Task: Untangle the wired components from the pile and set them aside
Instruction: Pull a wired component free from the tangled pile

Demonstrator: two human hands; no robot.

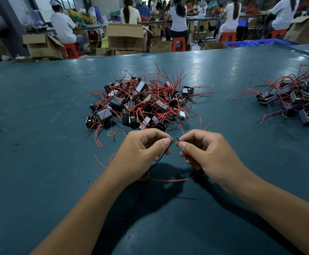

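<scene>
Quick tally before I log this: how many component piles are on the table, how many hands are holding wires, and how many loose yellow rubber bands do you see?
Component piles: 2, the centre pile and the right pile
Hands pinching wires: 2, left hand and right hand
Loose yellow rubber bands: 1
Total: 5
</scene>
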